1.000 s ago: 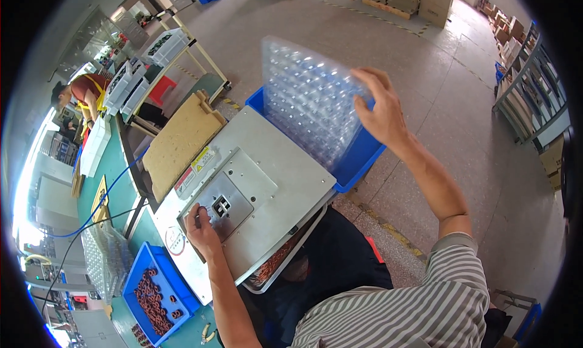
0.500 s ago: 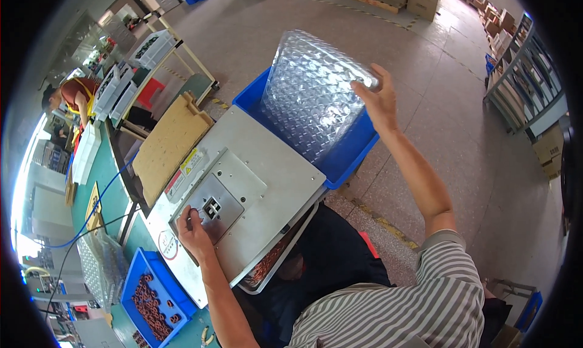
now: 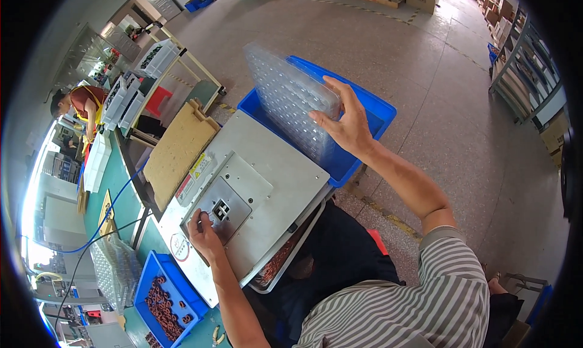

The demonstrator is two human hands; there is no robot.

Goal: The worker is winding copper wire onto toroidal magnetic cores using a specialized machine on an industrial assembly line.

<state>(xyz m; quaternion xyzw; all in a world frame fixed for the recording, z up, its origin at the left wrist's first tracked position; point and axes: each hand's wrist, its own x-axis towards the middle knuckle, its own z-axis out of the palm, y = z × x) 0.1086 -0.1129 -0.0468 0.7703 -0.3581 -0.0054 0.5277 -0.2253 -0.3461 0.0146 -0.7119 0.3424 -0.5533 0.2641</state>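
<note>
My right hand point(image 3: 352, 122) grips the edge of a clear plastic blister tray point(image 3: 285, 90), thumb on one side and fingers on the other. The tray stands tilted on edge in a blue plastic bin point(image 3: 382, 108), beyond the metal machine top point(image 3: 285, 160). My left hand point(image 3: 206, 240) rests at the machine's square plate point(image 3: 234, 223), next to its small opening point(image 3: 221, 210). Its thumb and fingers are pinched around a small dark piece, too hidden to name.
Reddish-brown small parts fill a blue bin point(image 3: 159, 308) on the green bench. Pliers point(image 3: 217, 336) lie beside it, more clear trays point(image 3: 114, 269) behind. A brown board point(image 3: 176, 160) borders the machine. A co-worker point(image 3: 85, 105) bends over the bench near a trolley point(image 3: 200, 93).
My right hand has swung the clear tray leftward and turned it more upright and edge-on, uncovering more of the blue bin. My left hand keeps its place at the plate.
</note>
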